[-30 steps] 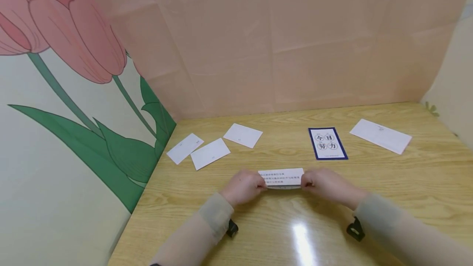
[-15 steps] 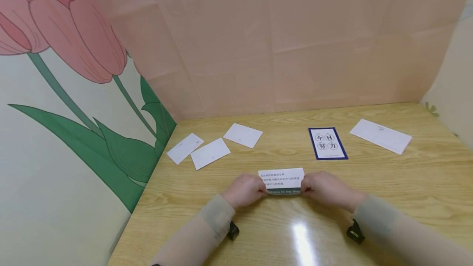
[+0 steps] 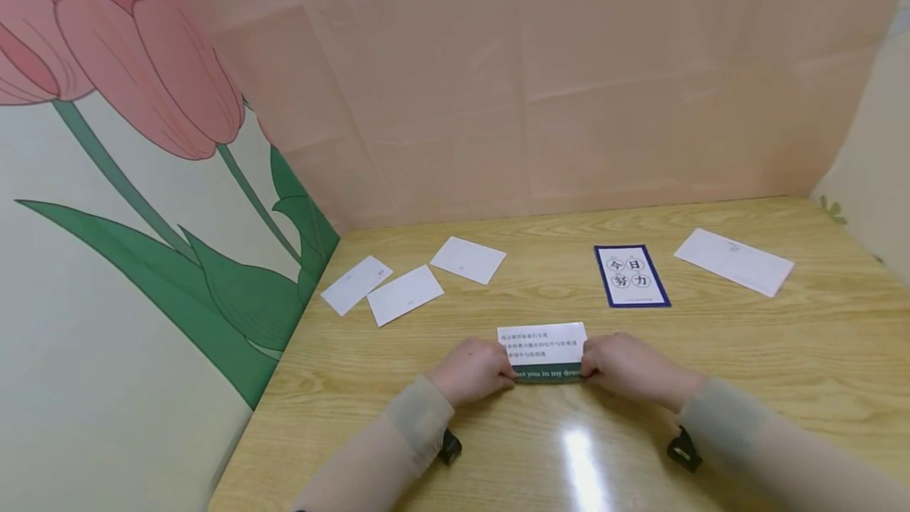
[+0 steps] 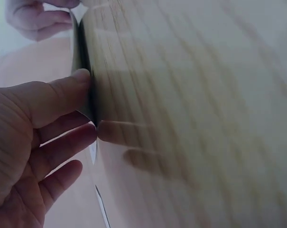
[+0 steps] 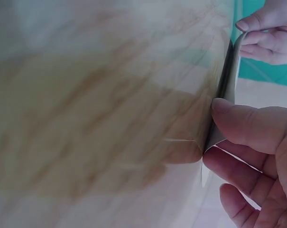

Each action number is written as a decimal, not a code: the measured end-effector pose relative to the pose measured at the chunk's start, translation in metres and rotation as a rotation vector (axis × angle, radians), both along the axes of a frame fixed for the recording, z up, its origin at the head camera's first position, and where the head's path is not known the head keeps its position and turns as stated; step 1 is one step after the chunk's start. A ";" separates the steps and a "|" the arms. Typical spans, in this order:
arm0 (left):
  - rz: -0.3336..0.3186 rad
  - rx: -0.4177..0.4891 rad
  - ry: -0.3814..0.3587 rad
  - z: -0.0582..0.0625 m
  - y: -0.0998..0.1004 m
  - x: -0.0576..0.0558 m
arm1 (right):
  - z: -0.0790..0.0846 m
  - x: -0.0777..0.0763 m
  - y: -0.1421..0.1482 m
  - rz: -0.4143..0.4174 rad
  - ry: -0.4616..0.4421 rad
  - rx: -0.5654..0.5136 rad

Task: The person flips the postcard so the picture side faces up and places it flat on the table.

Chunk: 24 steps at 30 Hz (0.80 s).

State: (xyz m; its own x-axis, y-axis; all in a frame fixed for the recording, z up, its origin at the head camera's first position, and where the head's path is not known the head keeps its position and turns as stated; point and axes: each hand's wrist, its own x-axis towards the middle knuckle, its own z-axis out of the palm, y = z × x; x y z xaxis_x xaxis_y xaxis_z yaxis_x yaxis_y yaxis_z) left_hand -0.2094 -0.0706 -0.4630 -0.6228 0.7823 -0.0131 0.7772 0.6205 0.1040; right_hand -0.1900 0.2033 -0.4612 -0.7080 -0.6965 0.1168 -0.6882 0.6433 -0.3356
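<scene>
A white card printed with Chinese lines and a dark green band of English words lies between my hands, low over the table. My left hand pinches its left end, and my right hand pinches the right end. In the left wrist view the thumb of the left hand presses the card's near edge, with fingers beneath it. The right wrist view shows the right hand gripping the card the same way. Seen edge-on there, the card bows slightly close to the tabletop.
Several white cards lie beyond my hands: a left one, another, one farther back and one at the right. A blue-bordered card with large characters lies right of centre. Wall and pink backdrop bound the wooden table.
The card has tilted, so its lower green band with English words has come into view. Both hands have moved slightly toward me with it. The other cards have stayed put.
</scene>
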 end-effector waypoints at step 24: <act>0.042 -0.100 -0.005 0.002 0.005 0.019 | 0.006 0.020 -0.020 -0.004 0.074 0.171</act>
State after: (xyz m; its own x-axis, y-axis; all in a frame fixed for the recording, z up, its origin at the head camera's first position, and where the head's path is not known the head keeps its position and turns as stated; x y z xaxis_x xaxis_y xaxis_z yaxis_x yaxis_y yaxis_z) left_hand -0.1904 -0.0656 -0.4606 -0.6545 0.7503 -0.0930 0.7502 0.6598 0.0434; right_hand -0.1699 0.1831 -0.4555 -0.7047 -0.7078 0.0486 -0.7042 0.6895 -0.1696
